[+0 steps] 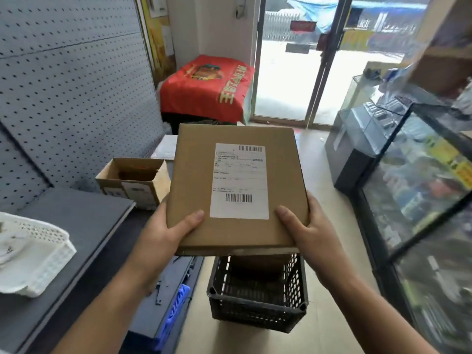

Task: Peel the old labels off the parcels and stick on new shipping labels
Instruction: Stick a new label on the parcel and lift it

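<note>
A flat brown cardboard parcel (196, 175) is held up in the air in front of me, its top face towards the camera. A white shipping label (240, 181) with two barcodes is stuck flat on that face. My left hand (169, 231) grips the parcel's near left corner, thumb on top. My right hand (306, 226) grips the near right corner the same way. The parcel hangs directly above a black plastic crate (258, 305) on the floor, inside which another brown parcel (258, 264) partly shows.
A grey work surface (76, 226) lies at my left with a white mesh basket (33, 254) on it. An open cardboard box (132, 180) stands beyond it. A glass display counter (421, 190) runs along the right. A blue crate (176, 312) sits low by the black one.
</note>
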`<state>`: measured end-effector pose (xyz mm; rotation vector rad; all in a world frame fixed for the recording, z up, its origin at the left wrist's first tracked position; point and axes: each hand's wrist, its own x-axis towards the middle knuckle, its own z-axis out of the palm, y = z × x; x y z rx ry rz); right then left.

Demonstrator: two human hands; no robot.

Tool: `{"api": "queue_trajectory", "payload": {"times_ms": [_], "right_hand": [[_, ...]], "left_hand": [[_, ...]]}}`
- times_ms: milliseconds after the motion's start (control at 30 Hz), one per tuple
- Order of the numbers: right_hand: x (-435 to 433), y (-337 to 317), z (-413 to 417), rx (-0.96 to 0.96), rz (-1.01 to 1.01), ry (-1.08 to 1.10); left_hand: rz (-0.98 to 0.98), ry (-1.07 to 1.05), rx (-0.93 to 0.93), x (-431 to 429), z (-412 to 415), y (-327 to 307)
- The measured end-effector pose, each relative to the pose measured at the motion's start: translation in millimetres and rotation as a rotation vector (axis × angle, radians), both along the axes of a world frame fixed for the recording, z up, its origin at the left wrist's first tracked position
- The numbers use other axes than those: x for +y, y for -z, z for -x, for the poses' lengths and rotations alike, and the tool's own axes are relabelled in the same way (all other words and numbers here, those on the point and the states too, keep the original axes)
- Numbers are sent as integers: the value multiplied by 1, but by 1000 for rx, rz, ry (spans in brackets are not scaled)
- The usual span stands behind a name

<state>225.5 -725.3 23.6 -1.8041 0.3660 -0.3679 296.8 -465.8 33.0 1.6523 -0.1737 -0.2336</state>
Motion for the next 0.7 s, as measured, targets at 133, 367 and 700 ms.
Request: {"api": "queue_trajectory", "payload": {"times_ms": [133, 367, 700], "right_hand": [[-40, 7, 5, 28, 10, 80], [-74, 34, 0, 89, -47, 162], [-79, 56, -31, 171, -32, 249]], "left_hand": [[-12, 89, 34, -50, -14, 10], [-47, 194, 108, -94, -47, 42], [-46, 316, 167, -110, -105, 82]]}}
